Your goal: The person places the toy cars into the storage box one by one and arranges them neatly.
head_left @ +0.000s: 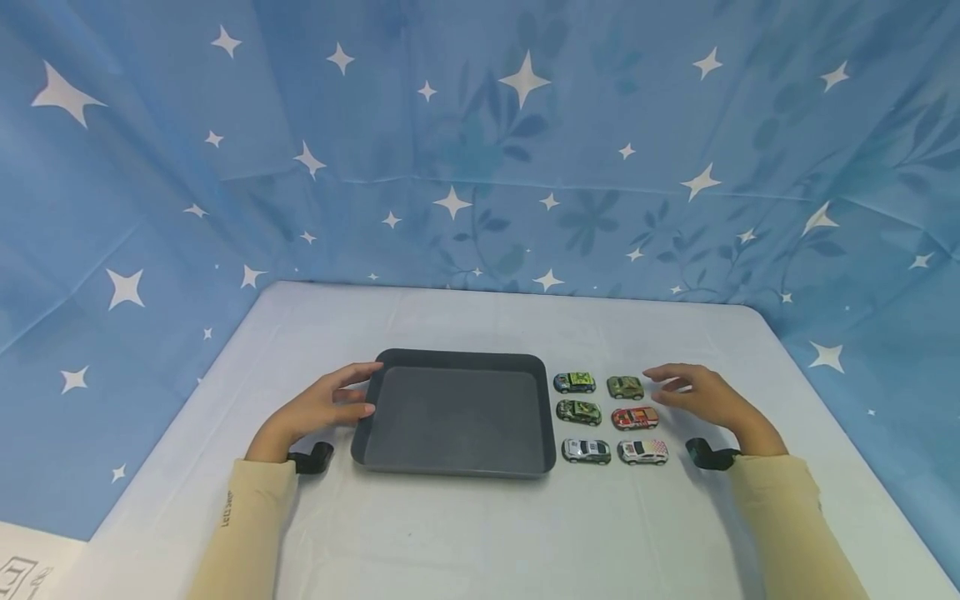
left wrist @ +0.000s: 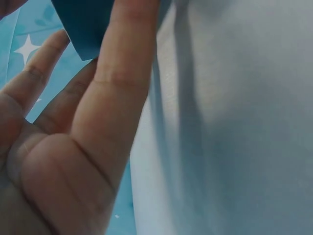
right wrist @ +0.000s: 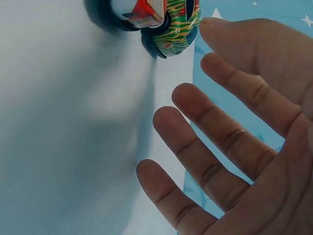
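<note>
A dark grey rectangular tray [head_left: 457, 421] lies flat on the white table. My left hand [head_left: 318, 407] is at its left side, with fingertips right at the rim and fingers relaxed. In the left wrist view, the tray's corner [left wrist: 85, 34] shows between the thumb and the other fingers. To the right of the tray, several toy cars stand in two columns. Nearest my right hand [head_left: 697, 396] is a green toy car [head_left: 626, 387]. That hand holds nothing; its fingers are spread in the right wrist view, beside a green-striped car body [right wrist: 178, 34].
Below the green car are a red toy car [head_left: 635, 418] and a white one [head_left: 642, 452]. The column nearer the tray has a blue-and-yellow car [head_left: 575, 382], a dark green car [head_left: 578, 412] and a silver car [head_left: 587, 451]. A blue star-patterned curtain [head_left: 480, 150] hangs behind the table [head_left: 465, 533].
</note>
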`<act>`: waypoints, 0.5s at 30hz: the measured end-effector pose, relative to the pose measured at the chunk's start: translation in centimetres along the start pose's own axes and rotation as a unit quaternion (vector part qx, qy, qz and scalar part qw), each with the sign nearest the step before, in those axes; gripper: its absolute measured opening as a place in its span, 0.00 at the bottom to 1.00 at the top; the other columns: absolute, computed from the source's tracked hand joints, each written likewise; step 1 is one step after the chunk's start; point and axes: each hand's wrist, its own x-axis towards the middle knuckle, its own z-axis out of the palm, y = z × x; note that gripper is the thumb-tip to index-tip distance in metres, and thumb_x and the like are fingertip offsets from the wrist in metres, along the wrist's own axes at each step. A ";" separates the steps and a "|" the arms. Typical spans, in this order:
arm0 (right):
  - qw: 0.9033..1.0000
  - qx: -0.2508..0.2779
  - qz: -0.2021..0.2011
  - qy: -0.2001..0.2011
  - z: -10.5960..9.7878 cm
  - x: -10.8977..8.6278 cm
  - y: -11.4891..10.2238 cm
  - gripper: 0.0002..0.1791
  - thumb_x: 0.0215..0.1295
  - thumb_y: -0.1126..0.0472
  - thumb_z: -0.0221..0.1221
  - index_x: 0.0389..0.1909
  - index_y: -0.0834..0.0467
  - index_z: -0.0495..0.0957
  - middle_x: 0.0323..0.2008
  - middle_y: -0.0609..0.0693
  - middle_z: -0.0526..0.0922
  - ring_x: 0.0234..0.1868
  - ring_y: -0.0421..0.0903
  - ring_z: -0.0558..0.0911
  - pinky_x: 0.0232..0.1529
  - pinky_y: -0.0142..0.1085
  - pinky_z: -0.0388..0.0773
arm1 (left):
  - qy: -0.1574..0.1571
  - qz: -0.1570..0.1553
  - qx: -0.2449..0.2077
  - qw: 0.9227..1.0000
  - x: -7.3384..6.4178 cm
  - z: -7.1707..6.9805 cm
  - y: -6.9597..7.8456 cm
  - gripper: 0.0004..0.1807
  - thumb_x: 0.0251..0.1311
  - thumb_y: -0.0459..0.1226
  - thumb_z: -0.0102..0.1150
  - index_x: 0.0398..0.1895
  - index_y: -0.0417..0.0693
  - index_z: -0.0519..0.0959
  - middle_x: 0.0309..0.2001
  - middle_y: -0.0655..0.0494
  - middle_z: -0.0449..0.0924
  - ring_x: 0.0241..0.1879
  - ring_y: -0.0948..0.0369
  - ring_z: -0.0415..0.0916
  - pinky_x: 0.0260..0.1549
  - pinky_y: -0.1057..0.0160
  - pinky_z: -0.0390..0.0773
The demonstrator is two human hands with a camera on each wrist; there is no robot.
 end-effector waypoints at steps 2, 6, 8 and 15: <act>1.000 0.003 -0.002 -0.002 0.0 0.2 0.0 0.23 0.74 0.62 0.68 0.64 0.71 0.81 0.62 0.73 0.82 0.58 0.71 0.84 0.55 0.65 0.83 | 0.001 -0.002 -0.003 1.000 0.0 0.0 0.0 0.42 0.73 0.38 0.68 0.85 0.38 0.59 0.84 0.31 0.52 0.76 0.25 0.59 0.63 0.38 0.79; 1.000 0.011 -0.018 -0.007 0.1 0.7 0.0 0.23 0.74 0.64 0.68 0.64 0.71 0.81 0.62 0.73 0.82 0.57 0.71 0.84 0.55 0.64 0.83 | 0.002 -0.004 -0.002 1.000 -0.1 0.0 0.0 0.42 0.73 0.39 0.68 0.84 0.38 0.60 0.84 0.30 0.52 0.77 0.25 0.58 0.65 0.37 0.78; 0.999 0.019 -0.032 -0.009 0.1 1.0 0.0 0.22 0.73 0.65 0.68 0.63 0.72 0.81 0.61 0.73 0.82 0.57 0.70 0.85 0.54 0.62 0.84 | 0.003 -0.002 0.004 1.000 -0.1 0.1 0.0 0.42 0.74 0.39 0.67 0.84 0.38 0.61 0.83 0.30 0.53 0.76 0.24 0.58 0.64 0.37 0.78; 0.998 0.032 -0.059 -0.017 0.3 1.7 0.1 0.22 0.70 0.67 0.70 0.61 0.73 0.82 0.59 0.71 0.84 0.53 0.65 0.87 0.50 0.50 0.85 | 0.000 -0.007 -0.009 1.000 -0.2 0.2 0.0 0.41 0.73 0.38 0.68 0.84 0.37 0.61 0.83 0.30 0.53 0.77 0.24 0.57 0.63 0.40 0.80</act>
